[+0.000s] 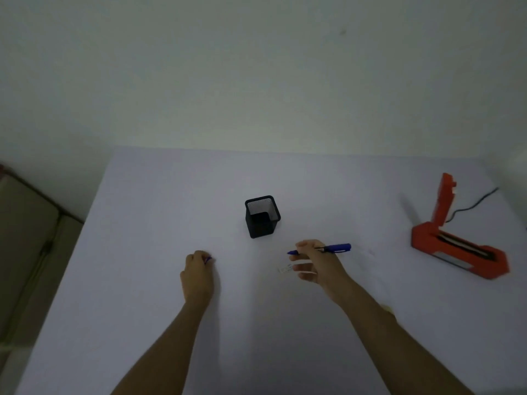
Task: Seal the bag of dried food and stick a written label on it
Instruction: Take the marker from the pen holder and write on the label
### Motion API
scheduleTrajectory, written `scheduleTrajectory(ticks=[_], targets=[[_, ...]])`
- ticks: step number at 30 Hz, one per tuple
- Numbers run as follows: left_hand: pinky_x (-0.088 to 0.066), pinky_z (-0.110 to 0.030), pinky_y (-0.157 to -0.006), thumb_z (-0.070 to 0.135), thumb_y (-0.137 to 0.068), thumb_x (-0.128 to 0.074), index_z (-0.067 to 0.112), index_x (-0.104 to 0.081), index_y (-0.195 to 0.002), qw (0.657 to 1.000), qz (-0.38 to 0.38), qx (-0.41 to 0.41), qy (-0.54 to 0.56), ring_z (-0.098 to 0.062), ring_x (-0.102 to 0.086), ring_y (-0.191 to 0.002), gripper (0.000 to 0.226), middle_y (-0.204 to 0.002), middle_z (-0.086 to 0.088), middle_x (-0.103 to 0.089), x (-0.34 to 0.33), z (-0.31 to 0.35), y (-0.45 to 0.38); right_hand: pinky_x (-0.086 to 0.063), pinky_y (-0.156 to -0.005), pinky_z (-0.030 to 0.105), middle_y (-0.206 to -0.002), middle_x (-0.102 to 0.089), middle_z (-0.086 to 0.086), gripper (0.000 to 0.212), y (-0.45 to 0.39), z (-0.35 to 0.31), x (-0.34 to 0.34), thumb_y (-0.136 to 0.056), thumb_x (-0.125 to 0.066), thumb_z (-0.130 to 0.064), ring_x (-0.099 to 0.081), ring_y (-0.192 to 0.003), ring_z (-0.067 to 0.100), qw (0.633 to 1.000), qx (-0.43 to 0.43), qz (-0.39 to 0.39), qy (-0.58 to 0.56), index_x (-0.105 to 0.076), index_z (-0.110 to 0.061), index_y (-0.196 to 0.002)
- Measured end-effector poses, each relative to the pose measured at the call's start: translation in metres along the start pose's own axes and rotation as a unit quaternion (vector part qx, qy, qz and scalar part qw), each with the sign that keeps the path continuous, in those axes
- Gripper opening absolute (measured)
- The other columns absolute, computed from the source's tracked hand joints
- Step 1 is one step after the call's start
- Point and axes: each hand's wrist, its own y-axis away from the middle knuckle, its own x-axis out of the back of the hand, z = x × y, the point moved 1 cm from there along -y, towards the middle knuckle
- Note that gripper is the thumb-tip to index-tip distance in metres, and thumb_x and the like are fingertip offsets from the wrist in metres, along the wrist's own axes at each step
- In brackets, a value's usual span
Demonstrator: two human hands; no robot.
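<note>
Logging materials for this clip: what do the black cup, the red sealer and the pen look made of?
Cup: looks like black metal mesh, matte; the far wall shows a fine grid with light coming through.
Sealer: probably moulded plastic, orange-red, smooth and dull, with its lid raised and a dark strip along its base.
Pen, held in the right hand: blue, likely plastic; too blurred to tell the finish.

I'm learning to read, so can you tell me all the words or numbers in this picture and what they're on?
Small white label on the table, by the right hand: faint marks, too blurred to read.
Blue pen in the right hand: no text can be made out.
Red sealer: its grey strip shows no readable text.
Black mesh cup: no text.
So nothing here can be read.
</note>
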Motion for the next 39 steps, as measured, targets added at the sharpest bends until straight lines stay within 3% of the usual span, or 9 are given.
scheduleTrajectory(ticks=[2, 5, 9, 15, 26, 32, 39], targets=[[-0.045, -0.028, -0.072, 0.011, -0.093, -0.057, 0.013, -0.059, -0.093, 0.992, -0.029, -0.044, 0.114, -0.026, -0.064, -0.084, 0.003, -0.092, -0.006, -0.065, 0.008, 0.027, 0.008, -0.059, -0.065, 0.033, -0.086, -0.076, 0.008, 0.008, 0.01, -0.009, -0.008, -0.093, -0.062, -0.016, -0.072, -0.076, 0.024, 0.999, 0.026, -0.014, 0.018, -0.066, -0.011, -0.098], [-0.046, -0.011, -0.069, 0.007, -0.09, -0.061, 0.018, -0.06, -0.094, 0.966, -0.068, -0.138, 0.21, -0.006, -0.065, -0.078, 0.012, -0.087, 0.006, -0.068, 0.04, 0.073, 0.022, -0.06, -0.066, 0.032, -0.084, -0.076, 0.008, 0.007, 0.032, -0.032, -0.025, -0.091, -0.063, -0.013, -0.072, -0.072, 0.023, 0.993, 0.102, -0.045, 0.036, -0.068, -0.009, -0.095], [-0.047, -0.009, -0.07, 0.01, -0.087, -0.065, 0.016, -0.064, -0.098, 0.949, -0.085, -0.192, 0.237, -0.005, -0.065, -0.077, 0.012, -0.089, 0.006, -0.07, 0.084, 0.113, 0.032, -0.06, -0.071, 0.034, -0.086, -0.076, 0.009, 0.008, 0.059, -0.064, -0.039, -0.09, -0.064, -0.014, -0.071, -0.072, 0.02, 0.981, 0.176, -0.068, 0.04, -0.069, -0.01, -0.096], [-0.045, -0.006, -0.072, 0.013, -0.088, -0.065, 0.015, -0.068, -0.098, 0.941, -0.074, -0.241, 0.226, -0.001, -0.063, -0.076, 0.01, -0.084, 0.012, -0.069, 0.12, 0.136, 0.041, -0.059, -0.074, 0.035, -0.087, -0.077, 0.006, 0.007, 0.078, -0.086, -0.052, -0.09, -0.065, -0.017, -0.07, -0.078, 0.02, 0.973, 0.211, -0.089, 0.028, -0.069, -0.015, -0.095], [-0.044, -0.004, -0.073, 0.017, -0.089, -0.065, 0.018, -0.068, -0.099, 0.938, -0.071, -0.248, 0.23, 0.001, -0.065, -0.082, 0.01, -0.092, 0.012, -0.071, 0.127, 0.152, 0.05, -0.056, -0.064, 0.029, -0.085, -0.076, 0.01, 0.008, 0.087, -0.091, -0.049, -0.09, -0.065, -0.016, -0.069, -0.075, 0.022, 0.974, 0.21, -0.084, -0.007, -0.069, -0.013, -0.095], [-0.052, -0.015, -0.081, 0.014, -0.088, -0.065, 0.013, -0.07, -0.1, 0.923, -0.128, -0.247, 0.266, -0.006, -0.07, -0.084, 0.013, -0.088, 0.004, -0.075, 0.129, 0.161, 0.056, -0.054, -0.064, 0.028, -0.082, -0.075, 0.009, 0.01, 0.092, -0.091, -0.047, -0.089, -0.066, -0.017, -0.067, -0.074, 0.019, 0.972, 0.217, -0.095, -0.005, -0.071, -0.011, -0.094], [-0.05, -0.011, -0.064, -0.001, -0.085, -0.064, -0.002, -0.071, -0.1, 0.89, -0.193, -0.208, 0.356, -0.009, -0.072, -0.074, 0.016, -0.078, 0.001, -0.076, 0.137, 0.174, 0.058, -0.055, -0.066, 0.024, -0.078, -0.073, 0.007, 0.011, 0.093, -0.09, -0.041, -0.088, -0.067, -0.017, -0.066, -0.071, 0.012, 0.963, 0.246, -0.107, -0.03, -0.074, -0.01, -0.092]])
